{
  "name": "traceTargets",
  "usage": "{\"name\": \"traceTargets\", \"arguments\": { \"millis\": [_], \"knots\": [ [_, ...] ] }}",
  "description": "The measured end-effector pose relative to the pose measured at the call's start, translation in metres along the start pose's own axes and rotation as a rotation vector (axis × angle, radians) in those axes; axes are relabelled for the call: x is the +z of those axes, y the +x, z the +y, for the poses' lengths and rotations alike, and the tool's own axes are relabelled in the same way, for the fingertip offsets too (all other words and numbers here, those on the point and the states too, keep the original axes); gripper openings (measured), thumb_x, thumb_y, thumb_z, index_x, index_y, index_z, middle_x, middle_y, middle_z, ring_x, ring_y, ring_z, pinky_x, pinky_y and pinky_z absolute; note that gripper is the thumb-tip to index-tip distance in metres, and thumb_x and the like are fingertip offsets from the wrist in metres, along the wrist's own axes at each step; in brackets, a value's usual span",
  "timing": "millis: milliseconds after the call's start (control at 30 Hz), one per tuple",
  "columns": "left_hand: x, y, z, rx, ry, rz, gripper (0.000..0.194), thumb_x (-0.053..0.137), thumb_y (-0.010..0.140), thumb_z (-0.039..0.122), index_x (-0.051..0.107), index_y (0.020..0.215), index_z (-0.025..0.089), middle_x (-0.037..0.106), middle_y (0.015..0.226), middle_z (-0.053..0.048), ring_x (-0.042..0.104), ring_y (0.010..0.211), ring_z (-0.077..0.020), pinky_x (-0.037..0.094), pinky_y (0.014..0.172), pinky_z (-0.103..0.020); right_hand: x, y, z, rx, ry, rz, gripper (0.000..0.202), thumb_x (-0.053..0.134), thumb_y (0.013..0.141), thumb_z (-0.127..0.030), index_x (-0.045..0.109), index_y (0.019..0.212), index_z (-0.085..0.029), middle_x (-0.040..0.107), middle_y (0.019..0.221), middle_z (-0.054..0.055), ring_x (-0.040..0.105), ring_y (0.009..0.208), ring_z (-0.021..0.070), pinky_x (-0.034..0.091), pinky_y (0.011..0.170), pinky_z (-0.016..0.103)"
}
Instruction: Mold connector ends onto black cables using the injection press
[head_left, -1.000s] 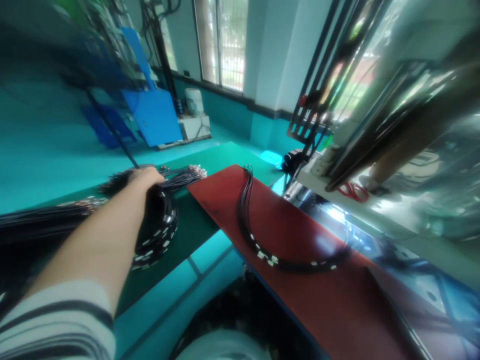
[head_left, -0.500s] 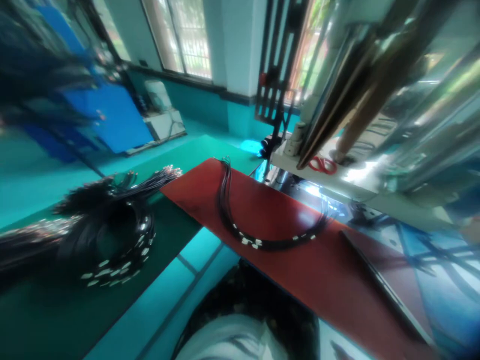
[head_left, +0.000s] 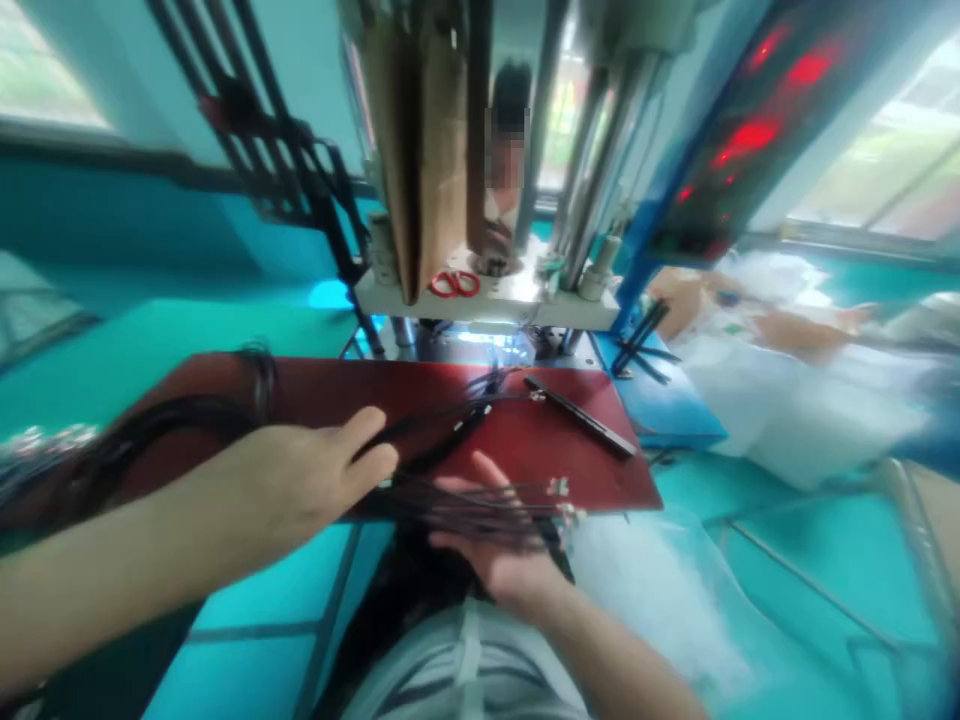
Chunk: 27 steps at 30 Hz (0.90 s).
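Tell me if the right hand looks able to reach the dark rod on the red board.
Probably yes: the dark rod lies largely uncovered on the red board, near the right hand, though black cables across that hand would likely hamper it.

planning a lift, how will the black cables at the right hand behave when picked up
The black cables will probably flop, since they look thin. They may fan apart, as separate strands spread across the right hand. Their pale tips may catch, since they look bulkier than the strands.
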<state>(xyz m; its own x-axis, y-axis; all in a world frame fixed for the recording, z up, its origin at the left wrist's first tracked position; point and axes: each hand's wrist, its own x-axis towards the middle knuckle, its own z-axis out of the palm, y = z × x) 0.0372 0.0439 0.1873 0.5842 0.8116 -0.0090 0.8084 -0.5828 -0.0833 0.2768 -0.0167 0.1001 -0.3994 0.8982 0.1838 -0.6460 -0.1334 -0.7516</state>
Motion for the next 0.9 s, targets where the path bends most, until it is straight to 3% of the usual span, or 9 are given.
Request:
{"name": "traceTargets", "arguments": {
  "millis": [100,200,300,367,467,533,600,733,900],
  "knots": [
    [0.024,0.044,0.005,0.152,0.066,-0.145,0.046,0.029,0.075,0.011,0.065,0.1,0.027,0.055,0.113,-0.012,0.058,0.069,-0.0242,0.043,0.06,-0.04,-0.018,0.001,-0.008,-0.072,0.059,0.27,0.046,0.061,0.079,-0.04,0.051,0.121,-0.028,0.061,0.117,0.006,0.056,0.109,0.0237,0.037,0.1,0.047],
    [0.049,0.063,0.02,0.225,-0.041,-0.198,0.042,0.042,0.07,0.007,0.065,0.098,0.027,0.053,0.119,-0.011,0.058,0.09,-0.0275,0.045,0.077,-0.042,-0.039,0.0,-0.017,-0.042,-0.048,0.44,0.026,0.053,0.084,-0.037,0.064,0.101,-0.022,0.067,0.103,0.006,0.057,0.107,0.0232,0.035,0.102,0.046],
    [0.063,0.075,0.051,0.33,-0.203,-0.129,0.037,0.059,0.065,0.015,0.064,0.1,0.026,0.05,0.128,-0.012,0.046,0.113,-0.0351,0.037,0.092,-0.051,-0.053,0.001,-0.021,-0.035,-0.272,0.46,0.029,0.05,0.086,-0.039,0.064,0.104,-0.022,0.063,0.113,0.005,0.051,0.114,0.0225,0.032,0.104,0.045],
    [0.063,0.089,0.075,0.409,-0.446,-0.111,0.038,0.062,0.068,0.026,0.061,0.106,0.022,0.052,0.125,-0.013,0.046,0.115,-0.0333,0.036,0.096,-0.049,-0.056,0.002,-0.021,-0.059,-0.451,0.401,0.03,0.049,0.086,-0.04,0.064,0.108,-0.025,0.057,0.123,0.003,0.045,0.121,0.0212,0.03,0.106,0.041],
    [0.058,0.117,0.103,0.409,-0.939,-0.363,0.033,0.051,0.079,0.035,0.058,0.106,0.018,0.065,0.092,-0.009,0.062,0.081,-0.0207,0.049,0.073,-0.032,-0.061,0.003,-0.023,-0.05,-0.512,0.356,0.035,0.052,0.085,-0.042,0.058,0.117,-0.028,0.055,0.126,0.002,0.049,0.117,0.0206,0.034,0.103,0.04],
    [0.057,0.135,0.111,0.339,-1.18,-0.615,0.029,0.046,0.082,0.038,0.058,0.096,0.016,0.059,0.06,-0.001,0.053,0.046,-0.0128,0.043,0.046,-0.023,-0.068,0.002,-0.027,-0.034,-0.394,0.375,0.047,0.054,0.082,-0.044,0.049,0.126,-0.03,0.055,0.125,0.004,0.054,0.11,0.0224,0.041,0.096,0.043],
    [0.059,0.147,0.112,0.254,-1.312,-0.751,0.027,0.048,0.08,0.041,0.058,0.084,0.015,0.049,0.046,0.004,0.04,0.033,-0.0086,0.031,0.034,-0.019,-0.079,0.0,-0.037,-0.1,-0.278,0.421,0.056,0.054,0.08,-0.046,0.041,0.132,-0.03,0.053,0.127,0.007,0.055,0.109,0.0244,0.044,0.092,0.044],
    [0.07,0.153,0.112,0.118,-1.396,-0.788,0.027,0.057,0.074,0.041,0.057,0.074,0.014,0.051,0.045,0.003,0.04,0.034,-0.007,0.032,0.035,-0.018,-0.096,0.002,-0.069,-0.281,-0.415,0.481,0.051,0.047,0.083,-0.049,0.045,0.129,-0.028,0.048,0.134,0.006,0.046,0.122,0.0235,0.036,0.101,0.042],
    [0.072,0.161,0.125,0.092,-1.493,-0.722,0.024,0.057,0.073,0.037,0.056,0.072,0.013,0.055,0.049,0.001,0.043,0.034,-0.0077,0.033,0.035,-0.019,-0.089,0.021,-0.086,-0.058,-0.933,0.359,0.038,0.039,0.09,-0.043,0.06,0.113,-0.021,0.059,0.12,0.005,0.051,0.115,0.0201,0.034,0.102,0.037]
  ]
}}
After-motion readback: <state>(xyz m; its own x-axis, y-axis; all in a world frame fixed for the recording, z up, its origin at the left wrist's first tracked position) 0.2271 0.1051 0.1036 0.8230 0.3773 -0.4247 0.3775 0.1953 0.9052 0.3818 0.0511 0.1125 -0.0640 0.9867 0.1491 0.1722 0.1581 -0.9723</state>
